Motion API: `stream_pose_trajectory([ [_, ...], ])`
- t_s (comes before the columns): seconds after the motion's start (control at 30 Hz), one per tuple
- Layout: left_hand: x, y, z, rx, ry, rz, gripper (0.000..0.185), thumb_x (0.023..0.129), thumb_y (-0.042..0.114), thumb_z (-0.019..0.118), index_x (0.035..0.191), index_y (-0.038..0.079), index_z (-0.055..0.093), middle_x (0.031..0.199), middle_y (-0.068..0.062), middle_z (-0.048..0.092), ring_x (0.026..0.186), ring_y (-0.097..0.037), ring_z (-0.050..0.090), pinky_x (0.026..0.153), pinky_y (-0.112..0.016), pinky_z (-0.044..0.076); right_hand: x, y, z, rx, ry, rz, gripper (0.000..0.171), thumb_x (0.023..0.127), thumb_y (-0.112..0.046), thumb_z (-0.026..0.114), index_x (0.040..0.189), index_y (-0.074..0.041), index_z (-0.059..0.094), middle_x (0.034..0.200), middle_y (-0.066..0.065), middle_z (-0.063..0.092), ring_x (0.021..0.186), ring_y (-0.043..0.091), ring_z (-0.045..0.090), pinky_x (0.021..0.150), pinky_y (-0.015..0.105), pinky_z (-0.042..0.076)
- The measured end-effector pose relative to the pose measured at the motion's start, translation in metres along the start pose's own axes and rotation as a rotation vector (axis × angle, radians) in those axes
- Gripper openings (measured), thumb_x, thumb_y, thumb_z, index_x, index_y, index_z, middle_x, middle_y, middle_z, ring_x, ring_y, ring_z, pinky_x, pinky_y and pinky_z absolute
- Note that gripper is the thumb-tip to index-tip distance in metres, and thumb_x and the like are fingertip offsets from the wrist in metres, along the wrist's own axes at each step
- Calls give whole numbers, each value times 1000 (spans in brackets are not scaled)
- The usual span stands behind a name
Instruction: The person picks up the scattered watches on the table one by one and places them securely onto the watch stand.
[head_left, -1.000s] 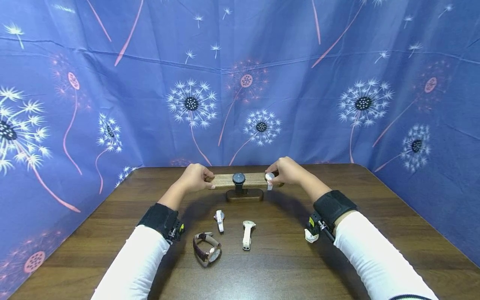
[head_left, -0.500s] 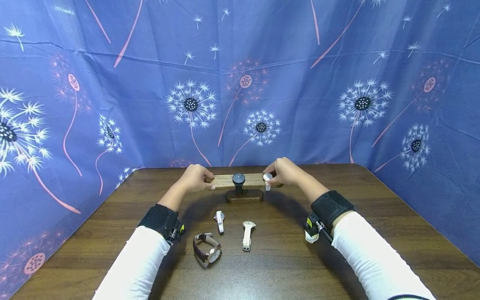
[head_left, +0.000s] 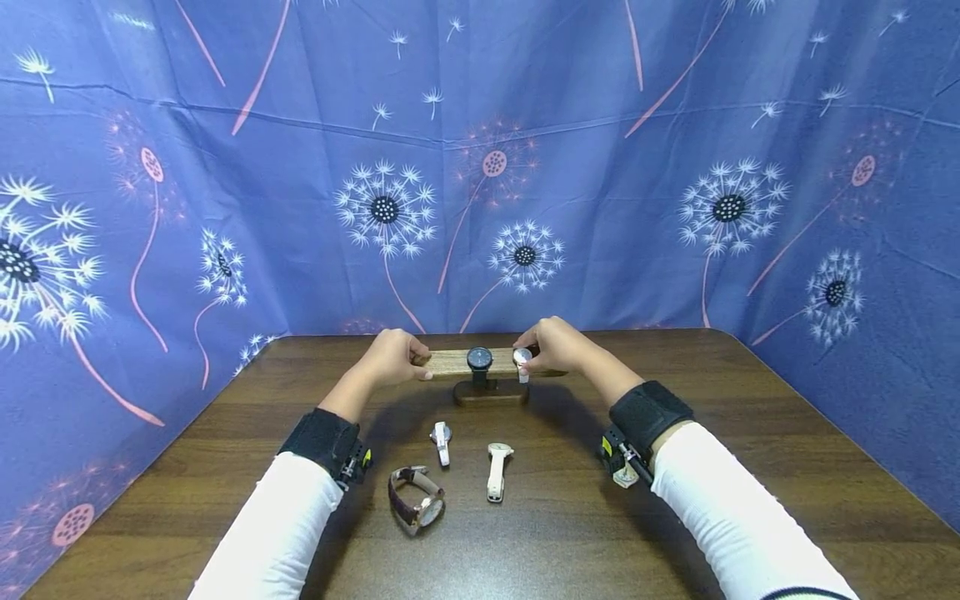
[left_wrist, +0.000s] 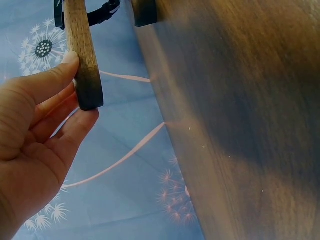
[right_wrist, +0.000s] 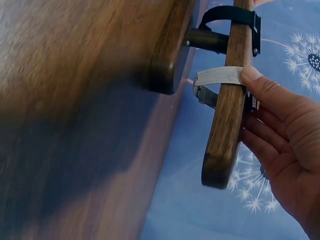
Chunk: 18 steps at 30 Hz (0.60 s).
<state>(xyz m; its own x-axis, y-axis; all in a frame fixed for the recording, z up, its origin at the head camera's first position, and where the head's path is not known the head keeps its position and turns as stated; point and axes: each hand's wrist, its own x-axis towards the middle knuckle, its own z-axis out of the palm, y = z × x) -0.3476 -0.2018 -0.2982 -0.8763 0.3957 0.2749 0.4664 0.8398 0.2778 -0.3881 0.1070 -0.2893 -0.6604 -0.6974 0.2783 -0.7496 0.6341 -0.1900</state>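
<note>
A wooden watch stand (head_left: 448,362) stands at the back of the table, its crossbar raised on a dark base. My left hand (head_left: 392,358) grips the bar's left end; in the left wrist view, thumb and fingers (left_wrist: 71,58) pinch that end. A black watch (head_left: 480,359) is strapped round the bar near its middle. Right of it, a white-strapped watch (head_left: 522,357) loops around the bar. My right hand (head_left: 557,345) pinches this white watch, the thumb on its strap (right_wrist: 226,75) in the right wrist view. The bar's right end juts past the hand.
Loose on the table in front of the stand lie a brown-strapped watch (head_left: 417,501), a cream watch (head_left: 496,472) and a small white watch (head_left: 441,442). Another pale watch (head_left: 626,476) is partly hidden beneath my right wrist camera. A blue dandelion curtain (head_left: 615,250) hangs behind.
My right hand has slid the white watch left along the bar, closer to the black watch. The left hand keeps its grip on the bar's end.
</note>
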Motion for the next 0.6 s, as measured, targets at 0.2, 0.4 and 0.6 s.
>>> stream_pose_trajectory([
  [0.2,1,1,0,3,-2,-18,32,79,21,83,106,5,76,75,0,72,62,-9,56,63,-29,43,7,-10,1,23,-16,10,36,76,-19,85,106,-1,75,104,9,73,97,23,69,83,35,55],
  [0.4,1,2,0,11,2,-33,35,78,22,84,107,5,75,85,-3,74,68,-10,61,67,-29,48,13,-16,5,23,-25,22,37,76,-19,85,107,-2,75,106,9,73,98,23,69,84,34,55],
  [0.6,1,2,-2,10,-3,-24,35,78,22,83,107,4,75,90,-5,74,75,-15,66,70,-31,52,17,-21,7,31,-42,28,37,78,-20,83,109,-1,74,109,9,72,100,24,68,86,35,54],
])
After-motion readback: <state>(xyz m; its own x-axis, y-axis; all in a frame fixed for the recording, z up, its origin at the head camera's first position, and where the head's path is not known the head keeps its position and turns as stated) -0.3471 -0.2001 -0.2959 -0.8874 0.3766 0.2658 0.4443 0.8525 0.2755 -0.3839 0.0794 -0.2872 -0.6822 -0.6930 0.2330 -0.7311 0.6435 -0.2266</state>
